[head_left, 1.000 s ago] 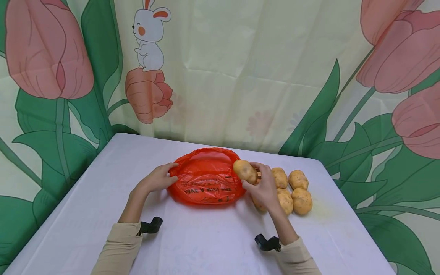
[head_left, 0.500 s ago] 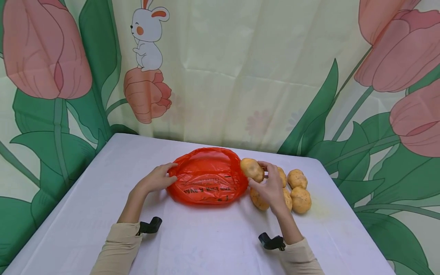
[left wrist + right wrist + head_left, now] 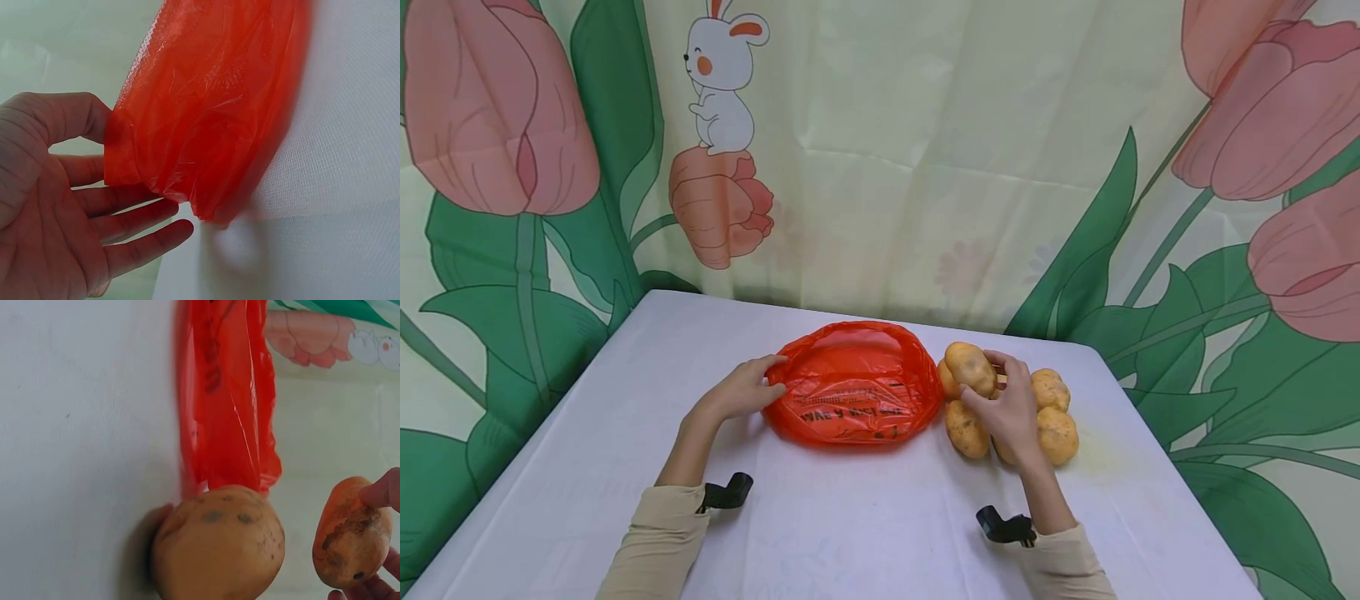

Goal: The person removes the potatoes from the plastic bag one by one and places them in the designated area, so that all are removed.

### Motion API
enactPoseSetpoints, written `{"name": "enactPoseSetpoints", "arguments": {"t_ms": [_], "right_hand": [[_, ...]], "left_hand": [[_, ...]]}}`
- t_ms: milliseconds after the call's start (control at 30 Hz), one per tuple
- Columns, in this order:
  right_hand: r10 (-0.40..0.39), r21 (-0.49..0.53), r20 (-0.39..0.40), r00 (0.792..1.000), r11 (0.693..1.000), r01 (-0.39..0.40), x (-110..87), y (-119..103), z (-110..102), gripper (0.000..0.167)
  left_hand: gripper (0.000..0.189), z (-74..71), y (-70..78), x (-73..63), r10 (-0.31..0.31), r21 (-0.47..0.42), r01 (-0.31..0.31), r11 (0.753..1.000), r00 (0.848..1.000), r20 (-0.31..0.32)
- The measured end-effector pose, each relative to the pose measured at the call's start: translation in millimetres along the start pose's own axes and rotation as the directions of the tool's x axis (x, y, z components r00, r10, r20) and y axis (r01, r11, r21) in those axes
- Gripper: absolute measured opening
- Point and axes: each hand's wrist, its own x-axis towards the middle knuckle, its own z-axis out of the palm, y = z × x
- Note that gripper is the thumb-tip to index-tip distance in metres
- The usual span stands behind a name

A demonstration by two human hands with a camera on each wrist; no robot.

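Note:
A red plastic bag (image 3: 850, 408) with dark print stands mouth-open mid-table in the head view. My left hand (image 3: 737, 392) pinches its left rim; the left wrist view has the thumb and index finger at the bag's edge (image 3: 131, 150), the other fingers spread below. To the right of the bag, my right hand (image 3: 1011, 408) grips a potato (image 3: 968, 368) between thumb and fingers, raised over other potatoes. In the right wrist view this held potato (image 3: 350, 540) shows dark blemishes. A potato (image 3: 967, 430) lies beside the bag's right side, another (image 3: 947, 381) just behind it.
More potatoes, such as one (image 3: 1057, 436) at the front right and one (image 3: 1050, 390) behind it, lie grouped on the white-covered table (image 3: 850, 525). My right hand partly hides the group. A curtain (image 3: 917, 225) printed with tulips and a rabbit hangs behind the table.
My right hand has moved right with the potato, from the bag's right rim to above the potato group. The left hand and the bag have stayed in place.

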Motion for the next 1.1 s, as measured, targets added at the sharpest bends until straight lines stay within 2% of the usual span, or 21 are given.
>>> {"name": "enactPoseSetpoints", "arguments": {"t_ms": [400, 667, 1100], "right_hand": [[-0.023, -0.046, -0.059, 0.998, 0.999, 0.021, 1.8, 15, -16, 0.065], [-0.011, -0.045, -0.101, 0.995, 0.999, 0.006, -0.3, 21, -25, 0.067], [0.043, -0.054, -0.151, 0.988, 0.997, -0.051, -8.8, 30, -39, 0.065]], "left_hand": [[0.06, 0.7, -0.7, 0.7, -0.005, 0.001, 0.005, 1.0, 1.0, 0.006], [0.06, -0.5, -0.6, 0.1, -0.019, 0.0, 0.019, 1.0, 1.0, 0.011], [0.06, -0.4, -1.3, 0.3, 0.011, 0.012, -0.011, 1.0, 1.0, 0.013]]}}
